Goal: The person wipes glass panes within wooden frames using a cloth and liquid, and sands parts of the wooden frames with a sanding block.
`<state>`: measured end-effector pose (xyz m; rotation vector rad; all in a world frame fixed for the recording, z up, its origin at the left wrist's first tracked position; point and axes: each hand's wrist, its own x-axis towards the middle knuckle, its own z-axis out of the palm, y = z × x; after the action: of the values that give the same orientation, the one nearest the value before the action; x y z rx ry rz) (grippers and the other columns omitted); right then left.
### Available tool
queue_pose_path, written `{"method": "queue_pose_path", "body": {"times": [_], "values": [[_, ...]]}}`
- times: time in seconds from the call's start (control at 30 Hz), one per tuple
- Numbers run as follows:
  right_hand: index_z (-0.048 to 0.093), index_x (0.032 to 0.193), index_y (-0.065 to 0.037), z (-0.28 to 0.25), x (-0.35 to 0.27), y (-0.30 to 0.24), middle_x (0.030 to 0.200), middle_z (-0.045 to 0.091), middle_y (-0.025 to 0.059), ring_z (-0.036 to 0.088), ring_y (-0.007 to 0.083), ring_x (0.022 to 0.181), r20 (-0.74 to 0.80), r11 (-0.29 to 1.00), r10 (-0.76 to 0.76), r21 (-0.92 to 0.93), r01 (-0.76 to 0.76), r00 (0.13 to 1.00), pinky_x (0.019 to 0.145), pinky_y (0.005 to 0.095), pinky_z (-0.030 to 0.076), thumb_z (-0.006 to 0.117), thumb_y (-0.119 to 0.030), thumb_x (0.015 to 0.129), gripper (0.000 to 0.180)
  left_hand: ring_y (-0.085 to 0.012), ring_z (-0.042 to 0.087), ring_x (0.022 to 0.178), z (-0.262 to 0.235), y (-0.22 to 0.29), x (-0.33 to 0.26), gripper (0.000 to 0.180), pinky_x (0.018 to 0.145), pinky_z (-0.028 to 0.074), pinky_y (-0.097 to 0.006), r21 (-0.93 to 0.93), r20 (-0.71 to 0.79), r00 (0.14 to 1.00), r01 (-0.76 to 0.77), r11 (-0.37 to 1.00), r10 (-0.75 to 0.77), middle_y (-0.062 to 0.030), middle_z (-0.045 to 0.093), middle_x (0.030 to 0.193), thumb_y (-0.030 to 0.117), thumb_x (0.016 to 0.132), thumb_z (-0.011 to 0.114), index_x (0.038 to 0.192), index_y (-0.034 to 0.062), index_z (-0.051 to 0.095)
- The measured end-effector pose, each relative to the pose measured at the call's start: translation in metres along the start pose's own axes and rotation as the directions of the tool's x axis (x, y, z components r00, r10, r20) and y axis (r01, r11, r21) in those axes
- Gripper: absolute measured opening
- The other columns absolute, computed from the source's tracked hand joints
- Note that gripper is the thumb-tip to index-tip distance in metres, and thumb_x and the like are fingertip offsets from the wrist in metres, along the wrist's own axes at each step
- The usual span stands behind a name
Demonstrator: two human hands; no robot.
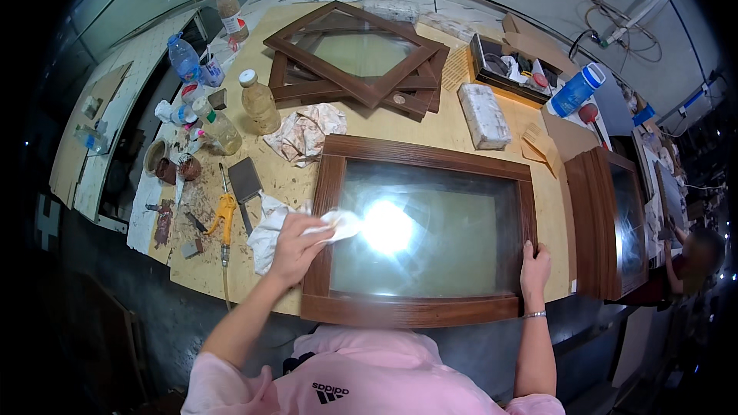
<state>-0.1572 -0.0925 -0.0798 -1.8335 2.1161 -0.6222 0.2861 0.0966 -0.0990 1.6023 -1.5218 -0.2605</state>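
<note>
A brown wooden frame with a glass pane [438,253] lies flat at the table's near edge, a bright light reflected in the glass. My left hand [296,246] is closed on a white cloth [342,224], its end slightly blurred over the left side of the frame. Below and behind that hand, another crumpled white cloth [265,234] rests on the table; whether the two are joined I cannot tell. On the frame's right edge, my right hand [536,267] grips the wood, fingers wrapped round it near the lower corner.
Several glazed frames [373,92] are stacked crookedly at the back. Bottles [260,104], a stained cloth [307,132] and a yellow air gun [224,219] crowd the left. At right are a wrapped block [484,117], a tool box [511,81] and upright frames [596,223].
</note>
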Motion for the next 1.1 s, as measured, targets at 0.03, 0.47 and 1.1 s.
{"method": "queue_pose_path", "body": {"times": [0.03, 0.47, 1.1], "values": [[0.059, 0.085, 0.005, 0.001, -0.002, -0.001, 0.076, 0.062, 0.0259, 0.06, 0.0442, 0.075, 0.001, 1.0, 0.0, 0.008, 0.0, 1.0, 0.069, 0.0494, 0.045, 0.057, -0.031, 0.094, 0.038, -0.0192, 0.058, 0.096, -0.002, 0.004, -0.018, 0.024, 0.085, 0.048, -0.032, -0.11, -0.053, 0.983, 0.167, 0.98, -0.174, -0.0075, 0.062, 0.109, 0.002, 0.085, 0.066, 0.106, 0.0093, 0.073], [0.049, 0.14, -0.003, 0.043, -0.058, -0.082, 0.137, 0.05, 0.0112, 0.055, 0.022, 0.118, 0.113, 0.694, -0.44, 0.673, 0.257, 0.891, 0.099, 0.0377, 0.044, 0.062, -0.021, 0.091, 0.053, -0.0289, 0.054, 0.124, -0.007, 0.168, 0.04, 0.042, 0.104, 0.042, -0.041, -0.679, 0.007, 0.94, -0.246, 0.691, 0.342, -0.018, 0.055, 0.133, 0.006, 0.08, 0.077, 0.12, 0.0062, 0.063], [0.059, 0.097, -0.002, 0.031, -0.112, -0.173, 0.093, 0.052, 0.0175, 0.054, 0.0375, 0.085, -0.144, 0.749, -0.663, -0.119, 0.652, 0.735, 0.074, 0.0466, 0.044, 0.064, 0.001, 0.064, 0.033, -0.0302, 0.062, 0.109, -0.171, -0.144, -0.143, 0.049, 0.091, 0.049, -0.039, 0.251, -0.497, 0.477, 0.878, 0.407, -0.724, -0.0181, 0.063, 0.12, 0.013, 0.086, 0.07, 0.13, 0.0006, 0.053]]}}
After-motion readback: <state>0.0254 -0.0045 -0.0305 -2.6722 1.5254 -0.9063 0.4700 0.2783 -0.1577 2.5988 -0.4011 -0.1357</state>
